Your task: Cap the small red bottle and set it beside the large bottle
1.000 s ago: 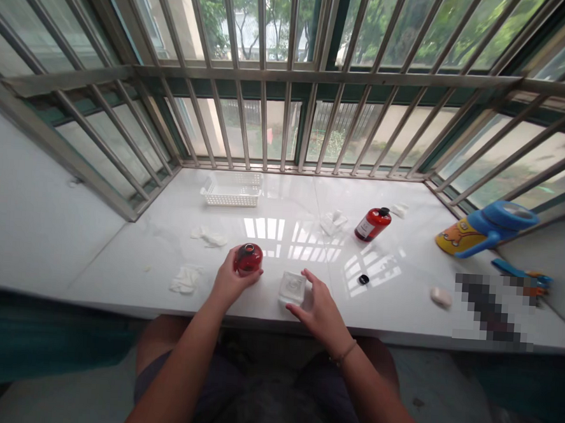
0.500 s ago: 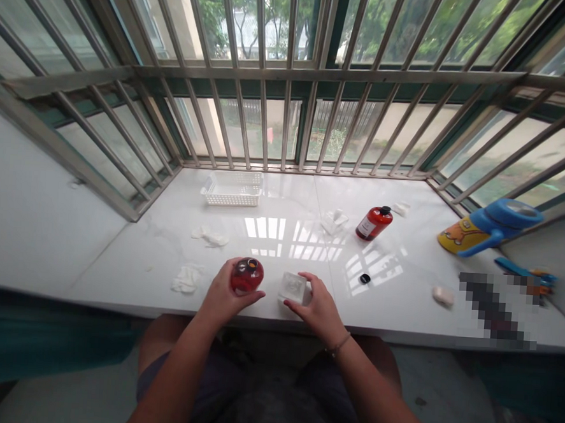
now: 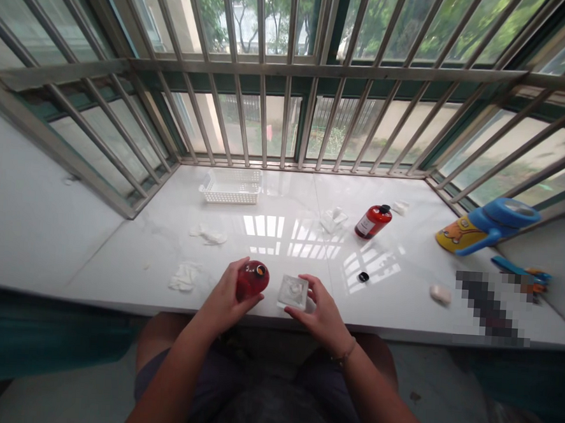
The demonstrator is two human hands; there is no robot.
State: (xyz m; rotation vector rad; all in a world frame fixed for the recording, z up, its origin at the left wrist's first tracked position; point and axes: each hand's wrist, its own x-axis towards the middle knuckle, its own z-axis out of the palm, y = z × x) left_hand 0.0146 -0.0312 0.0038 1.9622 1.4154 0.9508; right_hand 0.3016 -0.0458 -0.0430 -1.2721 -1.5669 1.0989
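My left hand is wrapped round a red bottle whose uncapped mouth tips towards the right. Just to the right, my right hand grips a clear, square glass container by its right side. A small gap separates the bottle from the glass container. On the white counter to the right lies a black cap. Farther back stands a second red bottle, with a white label and its black cap on.
A white plastic basket sits near the window bars. Crumpled tissues lie on the left, with another tissue farther back. To the right are a pinkish lump, a blue and yellow tumbler and a blurred-out dark object.
The bottle in my left hand has tilted further to the right, towards the glass container. My right hand still holds the container in nearly the same place.
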